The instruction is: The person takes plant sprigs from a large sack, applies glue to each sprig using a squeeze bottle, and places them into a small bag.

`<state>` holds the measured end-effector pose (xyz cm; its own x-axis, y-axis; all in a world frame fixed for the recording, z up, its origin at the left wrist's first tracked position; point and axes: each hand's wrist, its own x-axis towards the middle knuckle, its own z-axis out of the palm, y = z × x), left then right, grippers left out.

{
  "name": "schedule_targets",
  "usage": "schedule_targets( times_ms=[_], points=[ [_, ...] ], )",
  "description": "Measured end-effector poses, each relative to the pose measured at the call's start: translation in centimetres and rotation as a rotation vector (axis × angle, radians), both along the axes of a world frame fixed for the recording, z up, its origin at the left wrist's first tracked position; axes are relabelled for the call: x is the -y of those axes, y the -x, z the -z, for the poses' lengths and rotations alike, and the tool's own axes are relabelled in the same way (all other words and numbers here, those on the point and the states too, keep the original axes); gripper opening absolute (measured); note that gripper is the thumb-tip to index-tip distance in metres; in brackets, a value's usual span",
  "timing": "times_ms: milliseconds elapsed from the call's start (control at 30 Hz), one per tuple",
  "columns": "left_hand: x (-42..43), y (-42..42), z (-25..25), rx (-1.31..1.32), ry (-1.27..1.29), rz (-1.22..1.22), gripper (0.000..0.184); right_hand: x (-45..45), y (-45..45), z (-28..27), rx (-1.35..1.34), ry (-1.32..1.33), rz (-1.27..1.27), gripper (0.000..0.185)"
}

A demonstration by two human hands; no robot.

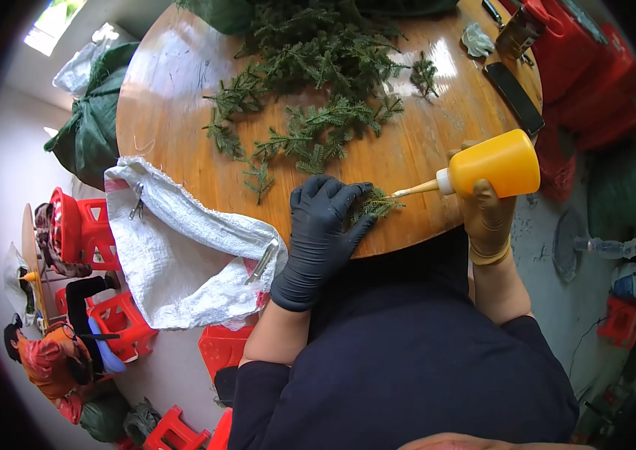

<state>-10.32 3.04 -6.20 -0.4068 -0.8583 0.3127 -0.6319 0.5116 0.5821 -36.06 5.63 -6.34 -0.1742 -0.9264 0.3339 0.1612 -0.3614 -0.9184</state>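
Observation:
My left hand [325,225], in a black glove, is closed on a small green sprig [378,204] near the front edge of the round table. My right hand [489,214], in a tan glove, grips a yellow glue bottle [499,163] tilted on its side. The bottle's long nozzle [419,187] points left, and its tip is at the sprig's right end; whether they touch I cannot tell. Beyond my left hand lie loose evergreen branches [325,131], with a bigger heap [310,49] behind them.
A white woven sack [175,255] hangs over the wooden table's [175,90] left edge. A black phone [514,97], crumpled tissue [477,40] and lone sprig [423,75] lie at the right. Red stools [119,326] and a seated person [52,360] are at the left.

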Motion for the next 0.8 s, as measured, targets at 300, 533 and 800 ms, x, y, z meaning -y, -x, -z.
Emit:
schedule_targets(
  times_ms=[300,533,800],
  points=[
    [-2.2,-3.0,-1.4,-0.25,0.181,0.019,0.036,1.1,1.7,1.6,0.508,-0.036,0.084,0.045],
    [-7.5,-16.8,-2.8,-0.065,0.28,-0.68,0.039,1.7,3.3,2.9,0.677,0.019,-0.045,0.044],
    [-4.3,-13.5,-2.9,0.202,0.231,-0.518,0.044,1.6,3.8,3.6,0.688,0.027,-0.117,0.051]
  ],
)
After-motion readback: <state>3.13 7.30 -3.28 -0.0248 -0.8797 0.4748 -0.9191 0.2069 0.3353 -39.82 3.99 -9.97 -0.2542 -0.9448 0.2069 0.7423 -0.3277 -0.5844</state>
